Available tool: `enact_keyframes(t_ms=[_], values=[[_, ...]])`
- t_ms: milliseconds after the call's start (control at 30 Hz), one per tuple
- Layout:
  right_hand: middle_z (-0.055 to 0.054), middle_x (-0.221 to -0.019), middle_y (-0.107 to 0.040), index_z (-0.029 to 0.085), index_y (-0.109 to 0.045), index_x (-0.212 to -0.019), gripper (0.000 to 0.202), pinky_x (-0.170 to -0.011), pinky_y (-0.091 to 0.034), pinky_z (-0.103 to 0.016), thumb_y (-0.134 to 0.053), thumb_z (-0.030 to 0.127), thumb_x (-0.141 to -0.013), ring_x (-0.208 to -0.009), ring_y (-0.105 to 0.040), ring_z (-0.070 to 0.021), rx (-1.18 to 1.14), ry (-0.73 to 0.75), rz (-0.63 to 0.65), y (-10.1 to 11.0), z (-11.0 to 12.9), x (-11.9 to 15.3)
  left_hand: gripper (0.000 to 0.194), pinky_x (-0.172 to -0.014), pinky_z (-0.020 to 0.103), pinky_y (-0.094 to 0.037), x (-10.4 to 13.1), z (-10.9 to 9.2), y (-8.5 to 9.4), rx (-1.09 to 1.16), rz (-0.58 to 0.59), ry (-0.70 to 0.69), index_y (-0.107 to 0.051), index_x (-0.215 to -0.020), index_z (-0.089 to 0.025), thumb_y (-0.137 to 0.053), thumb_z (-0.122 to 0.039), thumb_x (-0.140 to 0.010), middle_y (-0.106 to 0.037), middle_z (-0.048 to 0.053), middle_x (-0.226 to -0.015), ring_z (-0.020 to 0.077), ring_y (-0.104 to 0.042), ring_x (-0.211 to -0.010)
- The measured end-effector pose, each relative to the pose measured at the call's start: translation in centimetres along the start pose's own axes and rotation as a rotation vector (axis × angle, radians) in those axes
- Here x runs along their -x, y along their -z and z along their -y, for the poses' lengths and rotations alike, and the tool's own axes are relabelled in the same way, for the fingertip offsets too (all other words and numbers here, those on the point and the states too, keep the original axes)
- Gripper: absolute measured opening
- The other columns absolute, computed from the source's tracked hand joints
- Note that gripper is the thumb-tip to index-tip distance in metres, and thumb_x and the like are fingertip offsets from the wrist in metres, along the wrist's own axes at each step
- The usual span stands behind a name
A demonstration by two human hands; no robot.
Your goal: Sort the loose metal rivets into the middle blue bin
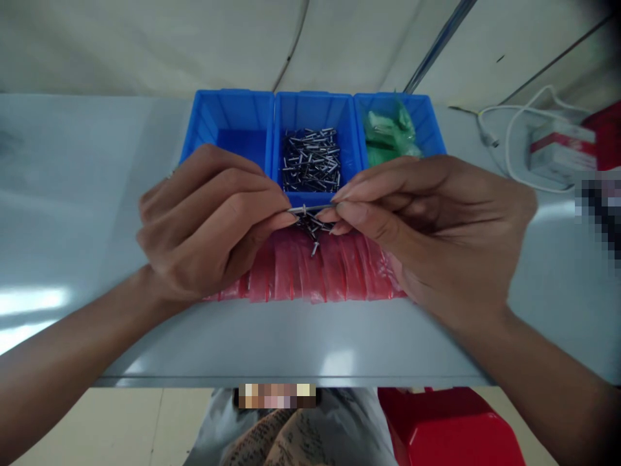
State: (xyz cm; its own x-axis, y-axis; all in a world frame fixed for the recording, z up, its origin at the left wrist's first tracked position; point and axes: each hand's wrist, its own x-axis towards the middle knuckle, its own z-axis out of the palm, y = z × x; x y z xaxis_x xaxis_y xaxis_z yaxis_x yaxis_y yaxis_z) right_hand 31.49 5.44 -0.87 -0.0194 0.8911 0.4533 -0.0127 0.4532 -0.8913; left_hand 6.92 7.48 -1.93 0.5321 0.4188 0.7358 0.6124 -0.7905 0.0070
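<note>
A thin metal pop rivet (309,208) spans the gap between my two hands, lying nearly level. My left hand (208,220) pinches one end of it between thumb and fingers. At the other end, my right hand (436,220) closes thumb and fingertips on it. Just below lie several loose pop rivets (315,226), partly hidden by my fingers, on a row of pink plastic bags (301,268). Behind my hands, a heap of pop rivets (311,160) fills the bottom of the middle blue bin (315,109).
The left blue bin (233,111) has a bare floor where visible. Green plastic bags (388,133) lie in the right blue bin (431,120). At the right are a white cable (509,139) and a white-and-red box (563,152). A red stool (460,430) stands below the table edge.
</note>
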Motion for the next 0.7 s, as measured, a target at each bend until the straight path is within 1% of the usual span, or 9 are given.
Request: enact_keyframes(t_ms=[67, 133, 200, 267, 333, 467, 567, 633, 700], values=[[0.002, -0.093, -0.087, 0.027, -0.089, -0.097, 0.027, -0.076, -0.077, -0.028, -0.089, 0.002, -0.086, -0.080, -0.085, -0.0171, -0.051, 0.027, -0.005, 0.02, 0.00, -0.13, 0.061, -0.080, 0.060, -0.078, -0.16, 0.06, -0.19, 0.028, -0.031, -0.042, -0.059, -0.160, -0.038, -0.073, -0.020, -0.103, -0.085, 0.003, -0.108, 0.0315, -0.084, -0.097], [0.002, -0.092, -0.086, 0.024, -0.089, -0.097, 0.024, -0.075, -0.076, -0.027, -0.089, 0.003, -0.087, -0.079, -0.085, -0.0160, -0.094, 0.043, 0.015, 0.09, -0.06, -0.23, 0.063, -0.076, 0.057, -0.078, -0.23, 0.06, -0.25, 0.056, -0.070, -0.076, -0.059, -0.160, -0.034, -0.080, -0.025, -0.101, -0.085, 0.003, -0.108, 0.0309, -0.083, -0.096], [0.001, -0.094, -0.087, 0.024, -0.089, -0.098, 0.024, -0.073, -0.076, -0.030, -0.089, 0.004, -0.087, -0.079, -0.084, -0.0174, -0.081, 0.026, 0.034, 0.14, -0.07, -0.26, 0.067, -0.077, 0.059, -0.077, -0.19, -0.02, -0.14, 0.047, -0.059, -0.062, -0.057, -0.161, -0.038, -0.080, -0.024, -0.100, -0.085, 0.002, -0.109, 0.0318, -0.084, -0.096], [0.000, -0.095, -0.087, 0.026, -0.088, -0.097, 0.027, -0.071, -0.076, -0.034, -0.088, 0.002, -0.086, -0.079, -0.084, -0.0197, -0.067, 0.002, 0.036, 0.15, -0.01, -0.23, 0.065, -0.084, 0.062, -0.077, -0.08, -0.14, 0.05, 0.021, -0.004, -0.025, -0.057, -0.161, -0.044, -0.072, -0.022, -0.102, -0.085, 0.003, -0.111, 0.0337, -0.084, -0.099], [0.000, -0.095, -0.087, 0.028, -0.088, -0.097, 0.029, -0.073, -0.077, -0.036, -0.087, 0.001, -0.086, -0.078, -0.084, -0.0205, -0.093, -0.016, 0.034, 0.13, 0.06, -0.17, 0.061, -0.087, 0.064, -0.077, 0.02, -0.26, 0.18, 0.026, 0.019, -0.019, -0.059, -0.160, -0.045, -0.068, -0.025, -0.103, -0.086, 0.003, -0.111, 0.0346, -0.083, -0.101], [0.000, -0.095, -0.087, 0.022, -0.087, -0.098, 0.021, -0.075, -0.078, -0.031, -0.089, 0.004, -0.088, -0.078, -0.084, -0.0179, -0.176, -0.020, 0.068, 0.08, 0.13, -0.07, 0.063, -0.090, 0.062, -0.076, 0.13, -0.49, 0.13, 0.064, 0.000, 0.025, -0.057, -0.161, -0.046, -0.071, -0.027, -0.102, -0.085, 0.000, -0.113, 0.0332, -0.083, -0.105], [-0.001, -0.095, -0.087, 0.021, -0.087, -0.099, 0.022, -0.074, -0.078, -0.030, -0.089, 0.003, -0.087, -0.079, -0.085, -0.0185, -0.163, -0.012, 0.068, 0.05, 0.04, -0.06, 0.040, -0.085, 0.065, -0.074, 0.34, -0.59, 0.19, 0.048, 0.021, -0.012, -0.068, -0.146, -0.046, -0.055, -0.033, -0.110, -0.086, 0.000, -0.108, 0.0333, -0.082, -0.109], [0.001, -0.094, -0.087, 0.023, -0.088, -0.098, 0.026, -0.076, -0.078, -0.031, -0.088, 0.000, -0.085, -0.078, -0.085, -0.0182, -0.126, -0.008, 0.034, 0.15, -0.20, -0.23, 0.043, -0.081, 0.068, -0.072, 0.56, -0.56, 0.32, 0.046, 0.006, 0.000, -0.073, -0.136, -0.047, -0.038, -0.037, -0.114, -0.085, 0.001, -0.102, 0.0335, -0.082, -0.111], [0.003, -0.096, -0.088, 0.025, -0.088, -0.099, 0.028, -0.082, -0.078, -0.029, -0.086, -0.001, -0.087, -0.085, -0.087, -0.0177, -0.101, 0.020, -0.014, 0.48, -0.55, -0.61, 0.050, -0.079, 0.071, -0.071, 0.75, -0.44, 0.43, 0.045, -0.031, 0.037, -0.073, -0.135, -0.049, -0.031, -0.034, -0.113, -0.085, 0.001, -0.100, 0.0330, -0.082, -0.108]])
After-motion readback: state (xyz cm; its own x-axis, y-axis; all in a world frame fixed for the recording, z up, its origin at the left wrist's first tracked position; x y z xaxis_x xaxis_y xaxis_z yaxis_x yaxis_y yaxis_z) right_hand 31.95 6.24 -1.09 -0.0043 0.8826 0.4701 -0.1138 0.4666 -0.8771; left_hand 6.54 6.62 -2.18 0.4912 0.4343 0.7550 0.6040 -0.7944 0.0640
